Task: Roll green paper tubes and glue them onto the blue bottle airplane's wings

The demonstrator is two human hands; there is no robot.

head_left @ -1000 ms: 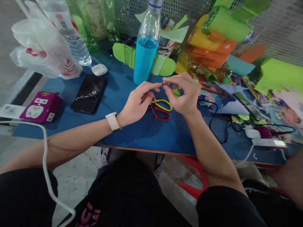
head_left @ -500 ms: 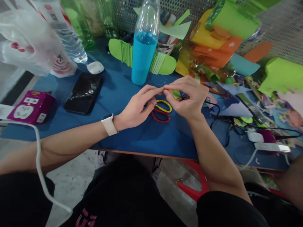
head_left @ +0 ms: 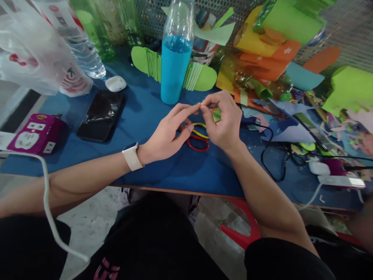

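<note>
My left hand [head_left: 164, 136], with a pale-banded watch [head_left: 132, 156] on its wrist, has its index finger stretched out and its thumb apart from it. My right hand [head_left: 223, 120] pinches thumb and index finger together right at the left index fingertip. Whatever the pinch holds, if anything, is too small to make out. Scissors with yellow and red handle loops [head_left: 199, 144] lie beneath the hands, partly covered by them. A small green piece [head_left: 216, 114] shows behind the right fingers. Beyond the hands stands a bottle of blue liquid [head_left: 175, 70].
Light green paper shapes with folded strips [head_left: 204, 79] flank the bottle. A black phone [head_left: 100, 116], a white earbud case [head_left: 115, 83] and a purple power adapter [head_left: 35, 134] sit left. Paper scraps [head_left: 344, 128] and a black cable [head_left: 264, 153] spread over the right side.
My right hand has shifted slightly left and turned more upright, its fingers curling tighter. The left hand stays nearly in place, fingertips still meeting the right hand's pinch.
</note>
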